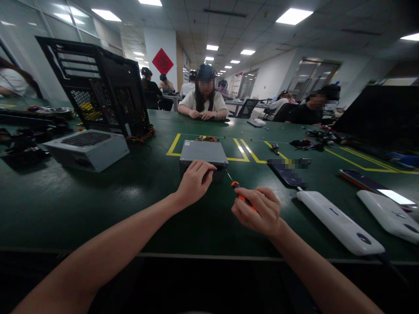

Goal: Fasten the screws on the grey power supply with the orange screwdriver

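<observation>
A grey computer power supply unit [204, 151] sits in front of me, with a bundle of coloured cables behind it. My left hand [196, 179] bends over its near edge, fingers together and gripping it, hiding part of the front face. Wrapped in my right hand [260, 209] is a screwdriver [235, 185] with an orange and black handle. Its thin shaft points up and left, to the near right corner of the power supply; whether the tip touches a screw is too small to tell.
A second power supply unit [88, 148] lies left, before an upright black computer case [108, 87]. White power-bank-like devices [337, 222] and a dark phone [284, 172] lie right. Loose cables [307, 144] are farther back. Across the green table [131, 218] sits a person [203, 98].
</observation>
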Motion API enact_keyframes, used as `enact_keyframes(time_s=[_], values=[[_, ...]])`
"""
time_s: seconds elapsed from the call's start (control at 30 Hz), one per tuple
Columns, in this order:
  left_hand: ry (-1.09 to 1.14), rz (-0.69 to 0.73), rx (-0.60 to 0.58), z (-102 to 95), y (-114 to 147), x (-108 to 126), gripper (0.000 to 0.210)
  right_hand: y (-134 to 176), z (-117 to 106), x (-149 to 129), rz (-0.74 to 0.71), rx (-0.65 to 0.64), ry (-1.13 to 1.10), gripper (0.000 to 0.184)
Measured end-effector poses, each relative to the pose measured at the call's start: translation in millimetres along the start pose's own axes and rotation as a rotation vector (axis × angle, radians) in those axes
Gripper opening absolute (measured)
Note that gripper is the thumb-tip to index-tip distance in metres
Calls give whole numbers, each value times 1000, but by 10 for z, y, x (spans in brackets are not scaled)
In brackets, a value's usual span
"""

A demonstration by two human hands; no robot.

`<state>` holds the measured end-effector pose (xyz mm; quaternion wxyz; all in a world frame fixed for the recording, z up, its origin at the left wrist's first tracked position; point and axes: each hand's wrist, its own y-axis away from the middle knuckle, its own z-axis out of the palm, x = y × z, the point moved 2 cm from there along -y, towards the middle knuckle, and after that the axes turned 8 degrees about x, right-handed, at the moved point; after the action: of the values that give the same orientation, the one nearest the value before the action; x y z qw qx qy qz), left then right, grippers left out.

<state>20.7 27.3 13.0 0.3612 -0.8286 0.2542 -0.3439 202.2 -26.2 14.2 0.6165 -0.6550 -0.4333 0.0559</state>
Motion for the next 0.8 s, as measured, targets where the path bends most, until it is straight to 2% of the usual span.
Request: enact_keyframes(time_s=[0.13,0.3,0.57,0.8], values=[[-136,90,73,-55,-37,-68,20,13,19,-6,-3,-24,-3,16],[-265,145,25,-57,-69,-200,27,18,36,-4,-3,-36,-2,18],[-322,122,-40,-11,-76,-288,31,-4,40,-31,25,-115,23,11],[-373,85,-36,-9,-87,-281,27,-3,36,-23,32,-110,-19,19]])
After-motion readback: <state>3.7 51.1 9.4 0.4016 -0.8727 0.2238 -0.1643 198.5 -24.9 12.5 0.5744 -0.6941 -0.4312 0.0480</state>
